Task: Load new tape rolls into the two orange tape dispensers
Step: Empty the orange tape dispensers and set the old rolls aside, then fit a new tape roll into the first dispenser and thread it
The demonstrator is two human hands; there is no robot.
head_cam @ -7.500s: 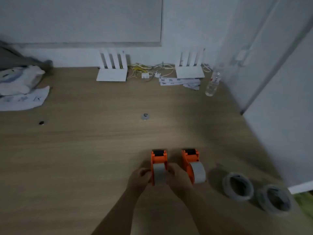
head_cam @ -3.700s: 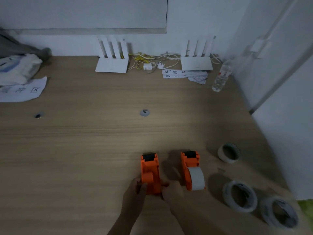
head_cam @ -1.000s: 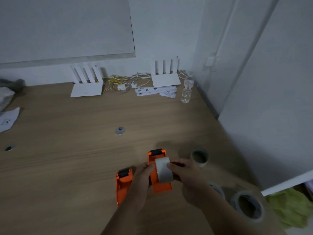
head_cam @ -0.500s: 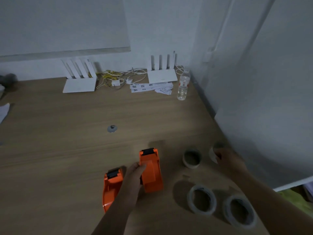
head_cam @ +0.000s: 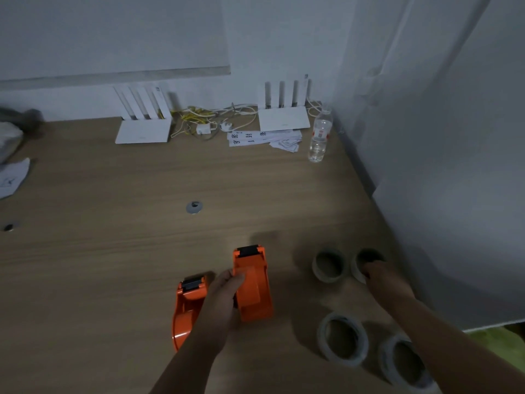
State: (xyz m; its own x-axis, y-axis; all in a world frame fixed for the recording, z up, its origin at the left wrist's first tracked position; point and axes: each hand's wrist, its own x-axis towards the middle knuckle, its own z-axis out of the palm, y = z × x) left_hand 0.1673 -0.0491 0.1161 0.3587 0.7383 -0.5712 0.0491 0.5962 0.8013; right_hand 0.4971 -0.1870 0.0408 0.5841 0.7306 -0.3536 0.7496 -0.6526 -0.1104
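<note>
The tabletop (head_cam: 119, 251) carries all task items along its near edge, with two white routers (head_cam: 143, 130), cabling, papers and a water bottle (head_cam: 319, 137) well apart at the back wall. The right orange dispenser (head_cam: 254, 282) lies flat, steadied by the left hand (head_cam: 224, 297), whose grip is closed on the dispenser's left side; a second before, this dispenser held a grey-white roll, and that roll is now out. The left orange dispenser (head_cam: 187, 308) lies just beside it, partly hidden by the left forearm, and also shows no roll. The two new tape rolls (head_cam: 342, 338) lie flat near the front right corner, side by side and untouched. Beyond them sit two spent cores: the first spent core (head_cam: 329, 265) stands alone, while the second spent core (head_cam: 360, 265) is new to that spot since a second ago. The right hand (head_cam: 389, 285) rests on it, fingers at the rim; whether that grip is clamped or loosening cannot be told in the dim light. Judgement: both dispensers are emptied, so removal appears complete. The loading stage is not yet begun; the right hand's next call is likely a new roll.
</note>
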